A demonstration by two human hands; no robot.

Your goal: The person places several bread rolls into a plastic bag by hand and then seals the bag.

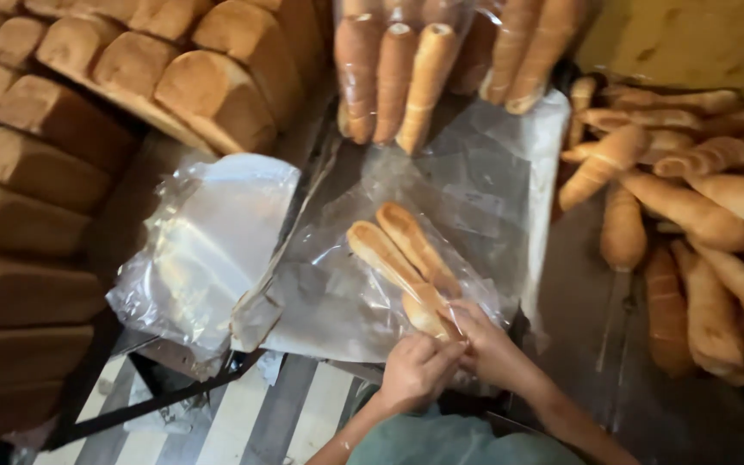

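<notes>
Both hands, the left hand (413, 368) and right hand (486, 344), have their fingers pinched on the mouth of a clear bag (441, 284) holding two long rolls (402, 258) on the bench (579, 284), seemingly closing it, which calls for a firm twist.

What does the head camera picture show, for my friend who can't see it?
Two hands, left hand and right hand, pinch the open end of a clear plastic bag holding two long bread rolls. Bagged rolls stand behind, loose rolls lie right, and square loaves are stacked left.
</notes>
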